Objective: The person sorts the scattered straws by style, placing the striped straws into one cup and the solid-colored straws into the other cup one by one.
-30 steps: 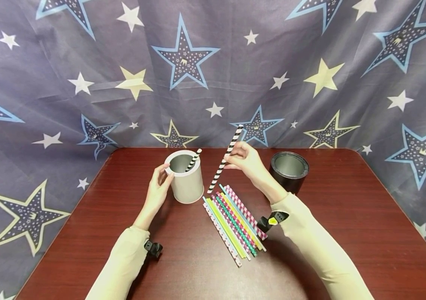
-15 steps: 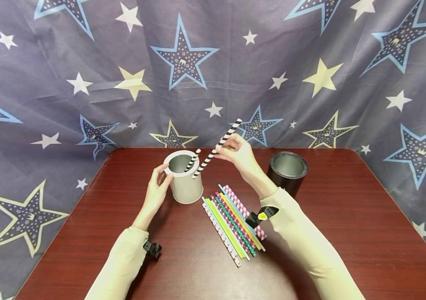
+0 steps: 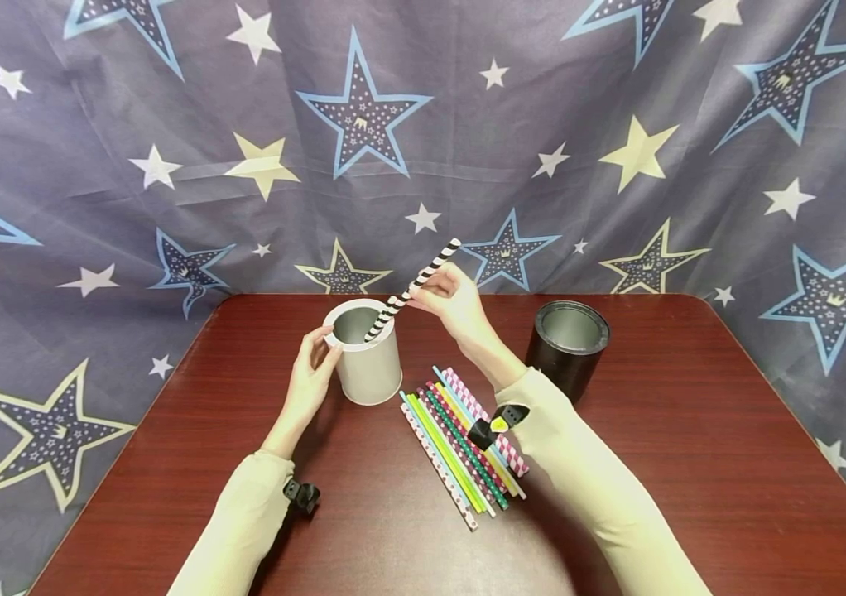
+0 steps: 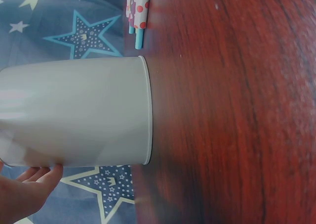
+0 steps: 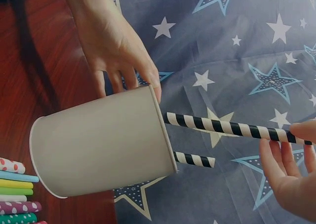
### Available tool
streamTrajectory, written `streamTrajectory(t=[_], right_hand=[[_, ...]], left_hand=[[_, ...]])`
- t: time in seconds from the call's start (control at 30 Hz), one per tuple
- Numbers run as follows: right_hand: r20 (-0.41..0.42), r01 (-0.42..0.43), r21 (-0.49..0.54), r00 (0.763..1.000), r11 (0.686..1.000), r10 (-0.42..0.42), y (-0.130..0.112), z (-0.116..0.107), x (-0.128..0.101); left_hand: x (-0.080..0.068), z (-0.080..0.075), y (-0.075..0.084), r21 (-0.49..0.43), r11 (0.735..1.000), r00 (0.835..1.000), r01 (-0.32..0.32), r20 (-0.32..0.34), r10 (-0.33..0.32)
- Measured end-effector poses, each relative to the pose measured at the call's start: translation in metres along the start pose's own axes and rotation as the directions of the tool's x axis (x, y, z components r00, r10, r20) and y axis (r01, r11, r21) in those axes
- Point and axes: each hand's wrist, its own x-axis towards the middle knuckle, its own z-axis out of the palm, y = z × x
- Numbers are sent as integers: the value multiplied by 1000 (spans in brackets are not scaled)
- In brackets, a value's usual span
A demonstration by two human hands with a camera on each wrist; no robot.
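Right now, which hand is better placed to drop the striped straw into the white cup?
The right hand: it already pinches the striped straw, whose lower end is at the white cup's rim. The left hand is occupied, gripping the cup's side.

A cup [image 3: 367, 361] stood on the table [image 3: 691, 463] a little left of its middle, nearer the far edge than the near one. One straw [image 5: 194, 159] stood inside it, and a second straw [image 3: 411, 290] slanted over its rim from the right. The left hand [image 3: 309, 379] lay against the cup's left side; the right hand [image 3: 451, 303] was just right of it, above the table. A row of straws [image 3: 460, 443] lay flat in front and right of the cup. A can [image 3: 567, 347] stood further right, well apart from the cup.
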Motion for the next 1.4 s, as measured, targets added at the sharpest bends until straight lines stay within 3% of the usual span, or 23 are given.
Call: streamTrajectory(t=[0.13,0.23,0.33,0.47,0.57,0.7,1.1,1.4], right_hand=[[4,24,-37,1000,999,-24,2,11,1],[-2,5,-81,1000,997,-5,-11,25,-2],[-45,-65,-126,997,990,59,-82,71,-20],[-58,-122,-168,992,978,114,-155,112,-41],[-59,-135,-273,991,953,123,-167,116,-46],[-121,-229,-402,973,887,196,-202,132,-60],[-40,-268,-518,956,813,289,-200,101,-83],[3,-299,-606,926,737,378,-197,78,-96]], left_hand=[[0,0,0,-4,1000,1000,1,-1,-1],[0,0,-1,-3,1000,1000,7,-5,-7],[0,0,-1,2,1000,1000,7,-10,-7],[0,0,-2,1,1000,1000,3,-9,-3],[0,0,-1,2,1000,1000,12,-10,-12],[0,0,-1,10,1000,999,30,-14,-29],[1,0,-1,5,1000,1000,22,-8,-22],[1,0,-1,4,1000,1000,30,-10,-30]])
